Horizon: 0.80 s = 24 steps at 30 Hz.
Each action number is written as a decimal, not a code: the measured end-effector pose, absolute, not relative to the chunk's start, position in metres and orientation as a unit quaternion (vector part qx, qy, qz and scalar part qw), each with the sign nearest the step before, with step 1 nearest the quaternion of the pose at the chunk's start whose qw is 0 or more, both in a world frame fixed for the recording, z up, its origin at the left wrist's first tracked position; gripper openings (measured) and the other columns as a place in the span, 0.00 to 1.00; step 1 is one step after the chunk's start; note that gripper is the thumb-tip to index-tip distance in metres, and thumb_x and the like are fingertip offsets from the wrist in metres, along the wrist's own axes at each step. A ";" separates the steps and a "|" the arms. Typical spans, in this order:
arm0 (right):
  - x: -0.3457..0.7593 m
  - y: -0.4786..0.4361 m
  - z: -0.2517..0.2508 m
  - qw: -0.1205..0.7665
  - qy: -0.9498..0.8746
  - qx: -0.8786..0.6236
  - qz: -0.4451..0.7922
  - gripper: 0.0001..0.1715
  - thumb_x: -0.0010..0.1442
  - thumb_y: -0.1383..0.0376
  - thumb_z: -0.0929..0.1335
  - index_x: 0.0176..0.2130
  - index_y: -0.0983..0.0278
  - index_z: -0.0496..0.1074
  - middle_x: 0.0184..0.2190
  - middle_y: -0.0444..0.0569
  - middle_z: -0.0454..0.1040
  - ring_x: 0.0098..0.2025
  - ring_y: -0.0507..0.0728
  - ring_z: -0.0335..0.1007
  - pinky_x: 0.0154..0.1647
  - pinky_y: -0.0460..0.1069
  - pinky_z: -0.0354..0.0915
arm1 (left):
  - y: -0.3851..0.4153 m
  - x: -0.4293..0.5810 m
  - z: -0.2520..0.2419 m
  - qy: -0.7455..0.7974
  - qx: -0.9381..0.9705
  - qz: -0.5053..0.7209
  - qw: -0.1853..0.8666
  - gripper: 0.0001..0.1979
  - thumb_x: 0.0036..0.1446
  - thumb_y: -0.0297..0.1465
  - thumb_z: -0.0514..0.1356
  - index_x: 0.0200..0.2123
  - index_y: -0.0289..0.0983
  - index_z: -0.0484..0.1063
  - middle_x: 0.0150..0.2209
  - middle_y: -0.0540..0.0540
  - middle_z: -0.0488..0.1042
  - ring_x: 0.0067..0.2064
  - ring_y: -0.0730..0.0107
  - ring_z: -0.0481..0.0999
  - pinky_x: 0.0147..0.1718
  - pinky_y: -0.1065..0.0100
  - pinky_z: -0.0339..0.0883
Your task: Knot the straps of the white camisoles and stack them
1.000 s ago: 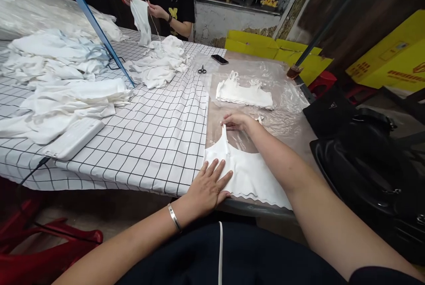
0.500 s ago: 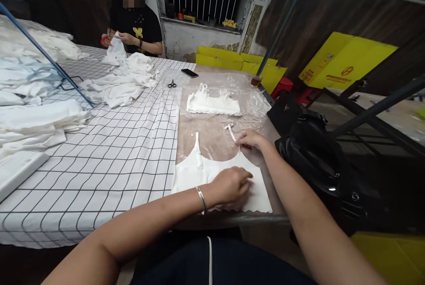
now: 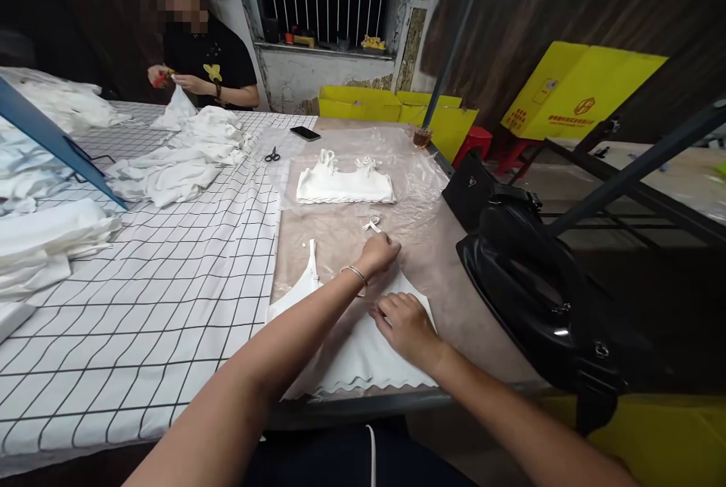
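A white camisole top (image 3: 345, 343) lies flat at the near edge of the table (image 3: 442, 268), its scalloped hem toward me. My left hand (image 3: 379, 253), with a bracelet on the wrist, reaches across to the top's right shoulder strap and is closed around it. My right hand (image 3: 405, 324) rests on the fabric's right side, fingers curled and pressing it down. A second folded white top (image 3: 345, 186) lies farther back on clear plastic.
A black-grid white cloth (image 3: 170, 275) covers the table's left, with piles of white garments (image 3: 181, 158). Scissors (image 3: 272, 156) and a phone (image 3: 305, 133) lie beyond. A black bag (image 3: 533, 283) sits at the right edge. Another person (image 3: 198, 63) handles fabric at the far end. Yellow boxes (image 3: 578, 90) stand behind.
My left hand moved from the top's lower middle up to the right strap. My right hand left the strap and came down onto the fabric. The view shifted right.
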State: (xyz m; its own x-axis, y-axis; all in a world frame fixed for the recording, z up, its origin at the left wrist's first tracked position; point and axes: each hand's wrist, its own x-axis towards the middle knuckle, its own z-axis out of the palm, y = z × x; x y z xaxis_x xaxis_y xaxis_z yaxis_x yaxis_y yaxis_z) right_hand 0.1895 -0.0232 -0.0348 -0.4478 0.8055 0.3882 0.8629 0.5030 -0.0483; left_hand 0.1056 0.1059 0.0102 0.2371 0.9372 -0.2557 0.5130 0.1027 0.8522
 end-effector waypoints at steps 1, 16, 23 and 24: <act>0.190 -0.022 -0.036 0.188 -0.849 -0.487 -0.082 0.09 0.62 0.66 0.66 0.29 0.64 0.69 0.26 0.48 0.72 0.30 0.57 0.65 0.34 0.52 0.51 | 0.112 0.106 0.014 0.560 0.608 0.236 0.511 0.10 0.60 0.27 0.52 0.37 0.30 0.72 0.39 0.34 0.78 0.44 0.59 0.78 0.44 0.60 0.71; 0.192 -0.016 -0.029 0.225 -0.826 -0.508 0.095 0.07 0.59 0.68 0.66 0.28 0.62 0.67 0.26 0.48 0.72 0.30 0.56 0.66 0.34 0.51 0.55 | 0.177 0.070 0.098 0.354 0.423 0.427 0.716 0.08 0.55 0.15 0.56 0.34 0.31 0.70 0.37 0.41 0.78 0.36 0.72 0.79 0.47 0.65 0.72; 0.230 0.023 0.028 0.483 -0.487 -0.510 0.520 0.21 0.51 0.50 0.72 0.36 0.63 0.73 0.28 0.44 0.70 0.25 0.49 0.58 0.26 0.46 0.55 | 0.102 0.062 0.089 0.255 0.685 0.398 0.554 0.07 0.49 0.22 0.62 0.32 0.32 0.79 0.37 0.44 0.81 0.42 0.67 0.79 0.49 0.63 0.70; 0.234 0.025 0.037 0.494 -0.464 -0.487 0.552 0.23 0.48 0.49 0.73 0.37 0.63 0.74 0.28 0.44 0.69 0.25 0.49 0.57 0.26 0.46 0.55 | 0.094 0.062 0.088 0.256 0.697 0.392 0.543 0.08 0.49 0.22 0.61 0.33 0.33 0.79 0.37 0.44 0.81 0.41 0.67 0.79 0.47 0.64 0.70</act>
